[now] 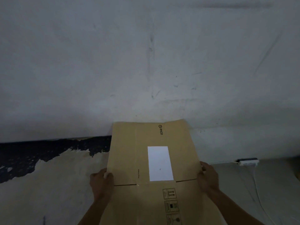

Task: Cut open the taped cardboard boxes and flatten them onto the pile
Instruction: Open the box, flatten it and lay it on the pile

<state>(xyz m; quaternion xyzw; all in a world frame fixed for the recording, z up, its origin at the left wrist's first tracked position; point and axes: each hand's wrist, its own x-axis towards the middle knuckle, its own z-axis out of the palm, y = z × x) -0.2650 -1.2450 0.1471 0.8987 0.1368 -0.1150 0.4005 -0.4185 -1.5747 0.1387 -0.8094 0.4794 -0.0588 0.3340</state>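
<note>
A flattened brown cardboard box (128, 159) with a white label and black handling symbols fills the lower middle of the head view, its far end near the wall. My left hand (101, 184) grips its left edge, thumb on top. My right hand (207, 177) grips the right edge at about the same height. The box's near end runs out of the frame at the bottom. No cutter and no pile are in sight.
A scuffed white wall (146, 62) rises straight ahead. The floor (48, 184) at the left is pale with a dark worn patch along the wall. A white power strip (248, 162) with a cable lies at the right by the wall.
</note>
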